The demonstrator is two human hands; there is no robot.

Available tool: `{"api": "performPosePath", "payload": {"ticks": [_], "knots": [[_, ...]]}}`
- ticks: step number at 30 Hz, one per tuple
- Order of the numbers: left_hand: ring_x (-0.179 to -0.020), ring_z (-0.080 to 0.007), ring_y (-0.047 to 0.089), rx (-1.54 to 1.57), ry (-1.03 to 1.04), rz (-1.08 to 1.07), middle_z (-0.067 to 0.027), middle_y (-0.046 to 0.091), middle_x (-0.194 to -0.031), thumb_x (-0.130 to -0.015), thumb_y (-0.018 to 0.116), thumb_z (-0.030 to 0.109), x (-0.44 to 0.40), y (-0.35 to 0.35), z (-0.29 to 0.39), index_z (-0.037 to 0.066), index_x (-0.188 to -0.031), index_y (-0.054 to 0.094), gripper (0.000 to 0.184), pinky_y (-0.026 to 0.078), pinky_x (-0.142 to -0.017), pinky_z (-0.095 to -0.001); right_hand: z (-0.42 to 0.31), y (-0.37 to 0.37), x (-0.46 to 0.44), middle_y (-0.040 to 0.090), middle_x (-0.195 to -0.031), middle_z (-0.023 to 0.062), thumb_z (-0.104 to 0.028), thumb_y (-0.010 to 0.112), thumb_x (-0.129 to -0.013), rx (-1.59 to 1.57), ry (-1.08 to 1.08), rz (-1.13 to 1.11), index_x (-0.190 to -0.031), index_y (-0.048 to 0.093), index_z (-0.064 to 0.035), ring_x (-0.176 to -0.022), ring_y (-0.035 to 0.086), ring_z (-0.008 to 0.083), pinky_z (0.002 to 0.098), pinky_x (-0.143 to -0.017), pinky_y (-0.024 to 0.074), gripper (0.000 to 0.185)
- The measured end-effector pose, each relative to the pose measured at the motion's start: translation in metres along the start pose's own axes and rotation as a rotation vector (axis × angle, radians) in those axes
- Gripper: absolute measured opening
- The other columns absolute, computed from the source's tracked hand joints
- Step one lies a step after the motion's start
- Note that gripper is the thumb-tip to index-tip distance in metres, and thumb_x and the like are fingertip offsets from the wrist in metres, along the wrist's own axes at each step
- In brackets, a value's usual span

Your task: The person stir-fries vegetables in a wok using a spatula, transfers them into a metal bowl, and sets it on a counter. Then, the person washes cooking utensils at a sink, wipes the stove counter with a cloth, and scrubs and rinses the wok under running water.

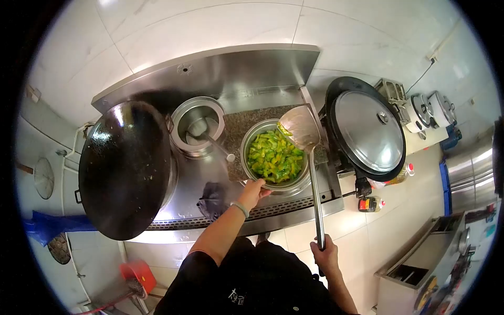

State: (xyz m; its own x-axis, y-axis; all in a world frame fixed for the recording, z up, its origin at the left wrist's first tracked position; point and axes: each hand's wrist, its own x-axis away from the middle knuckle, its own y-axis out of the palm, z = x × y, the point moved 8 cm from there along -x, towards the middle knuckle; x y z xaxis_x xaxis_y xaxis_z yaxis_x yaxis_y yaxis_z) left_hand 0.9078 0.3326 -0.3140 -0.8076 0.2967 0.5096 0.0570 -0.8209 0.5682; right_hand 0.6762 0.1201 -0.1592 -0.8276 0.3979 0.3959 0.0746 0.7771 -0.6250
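A steel bowl (245, 157) full of chopped green vegetables (276, 156) sits on a dark stone slab (239, 126). My left hand (252, 194) grips the bowl's near rim, its fingers partly hidden against the bowl. With my right hand (326, 255) I hold the long handle of a wok spatula (302, 126). The spatula's broad blade is over the bowl's far right edge, with bits of green clinging to its left side. Whether the blade touches the rim I cannot tell.
At the left a large black wok (126, 173) stands tilted. A steel pot (181, 118) with a ladle (215, 145) is behind the bowl's left side. A dark cloth (211, 199) lies near the counter's front. A lidded pan (367, 131) stands right; bottles (370, 204) are on the floor.
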Motion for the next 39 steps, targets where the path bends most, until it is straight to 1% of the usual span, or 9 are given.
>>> {"api": "performPosePath", "payload": {"ticks": [3, 6, 8, 10, 15, 24, 31, 34, 39], "knots": [[-0.08, -0.0226, 0.065, 0.033, -0.051, -0.084, -0.0128, 0.06, -0.101, -0.093, 0.058, 0.017, 0.007, 0.016, 0.014, -0.003, -0.121, 0.044, 0.037, 0.061, -0.068, -0.0339, -0.006, -0.005, -0.004, 0.058, -0.059, 0.0104, -0.017, 0.07, -0.083, 0.151, -0.204, 0.138, -0.097, 0.058, -0.0035, -0.051, 0.058, 0.0217, 0.0345, -0.05, 0.0458, 0.023], [-0.088, -0.0255, 0.064, -0.502, -0.091, 0.183, -0.0136, 0.059, -0.103, -0.089, 0.062, 0.015, 0.045, 0.006, 0.041, 0.0, -0.125, 0.044, 0.043, 0.059, -0.074, -0.0368, 0.004, -0.004, -0.004, 0.058, -0.059, 0.0119, -0.017, 0.07, -0.082, 0.13, -0.253, 0.201, -0.095, 0.057, -0.0041, -0.051, 0.059, 0.026, 0.0369, -0.05, 0.046, 0.022], [-0.098, -0.0313, 0.06, -1.358, 0.855, 0.231, -0.0148, 0.055, -0.108, -0.084, 0.066, 0.012, 0.09, 0.038, 0.105, 0.002, -0.126, 0.048, 0.046, 0.054, -0.08, -0.0385, 0.005, 0.001, -0.007, 0.058, -0.059, 0.0124, -0.016, 0.07, -0.082, 0.17, -0.238, 0.195, -0.095, 0.057, -0.0039, -0.051, 0.059, 0.0275, 0.0376, -0.05, 0.0459, 0.022], [-0.097, -0.0338, 0.057, -1.372, 1.175, 0.182, -0.0166, 0.054, -0.105, -0.08, 0.064, 0.008, 0.103, 0.07, 0.138, 0.005, -0.124, 0.054, 0.045, 0.05, -0.08, -0.0404, -0.004, 0.005, -0.003, 0.057, -0.059, 0.0136, -0.016, 0.07, -0.082, 0.197, -0.232, 0.183, -0.094, 0.056, -0.0035, -0.05, 0.059, 0.0303, 0.0392, -0.049, 0.0454, 0.023], [-0.094, -0.0292, 0.055, -1.59, 1.335, 0.127, -0.012, 0.052, -0.1, -0.073, 0.065, 0.006, 0.049, 0.118, 0.164, 0.012, -0.111, 0.065, 0.038, 0.047, -0.079, -0.0394, 0.001, 0.012, 0.0, 0.057, -0.059, 0.0129, -0.014, 0.069, -0.082, 0.167, -0.255, 0.197, -0.096, 0.057, -0.0028, -0.05, 0.058, 0.0276, 0.0375, -0.049, 0.0458, 0.022], [-0.095, -0.0286, 0.055, -1.973, 1.119, 0.121, -0.0112, 0.053, -0.096, -0.077, 0.061, 0.011, 0.009, 0.093, 0.134, 0.015, -0.105, 0.068, 0.029, 0.043, -0.08, -0.0398, 0.003, 0.01, 0.007, 0.054, -0.059, 0.0087, -0.011, 0.07, -0.082, 0.077, -0.171, 0.267, -0.097, 0.058, -0.0027, -0.05, 0.052, 0.0168, 0.0319, -0.049, 0.0442, 0.021], [-0.086, -0.0296, 0.059, -1.632, 1.066, 0.081, -0.0113, 0.056, -0.09, -0.075, 0.061, 0.004, 0.075, 0.068, 0.117, 0.007, -0.099, 0.067, 0.025, 0.046, -0.074, -0.0431, 0.005, -0.002, 0.009, 0.056, -0.061, 0.0075, -0.011, 0.069, -0.083, 0.041, -0.172, 0.261, -0.099, 0.059, -0.0022, -0.052, 0.052, 0.0143, 0.0303, -0.05, 0.0441, 0.021], [-0.083, -0.0321, 0.059, -1.559, 0.997, 0.097, -0.0116, 0.058, -0.086, -0.079, 0.061, 0.01, 0.124, 0.031, 0.096, 0.006, -0.085, 0.06, 0.008, 0.049, -0.072, -0.0439, 0.012, 0.007, 0.004, 0.055, -0.059, 0.0052, -0.006, 0.065, -0.083, -0.19, -0.076, 0.114, -0.1, 0.057, -0.0007, -0.044, 0.05, 0.0119, 0.0282, -0.043, 0.0406, 0.02], [-0.083, -0.0318, 0.062, -1.432, 0.696, 0.308, -0.0116, 0.059, -0.084, -0.086, 0.057, 0.019, 0.221, -0.059, 0.049, 0.008, -0.085, 0.06, 0.012, 0.051, -0.074, -0.0435, -0.046, 0.026, 0.005, 0.05, -0.057, 0.0018, -0.002, 0.059, -0.085, -0.254, -0.215, -0.255, -0.109, 0.051, 0.0015, -0.041, 0.047, 0.0099, 0.0259, -0.038, 0.0388, 0.025]]}}
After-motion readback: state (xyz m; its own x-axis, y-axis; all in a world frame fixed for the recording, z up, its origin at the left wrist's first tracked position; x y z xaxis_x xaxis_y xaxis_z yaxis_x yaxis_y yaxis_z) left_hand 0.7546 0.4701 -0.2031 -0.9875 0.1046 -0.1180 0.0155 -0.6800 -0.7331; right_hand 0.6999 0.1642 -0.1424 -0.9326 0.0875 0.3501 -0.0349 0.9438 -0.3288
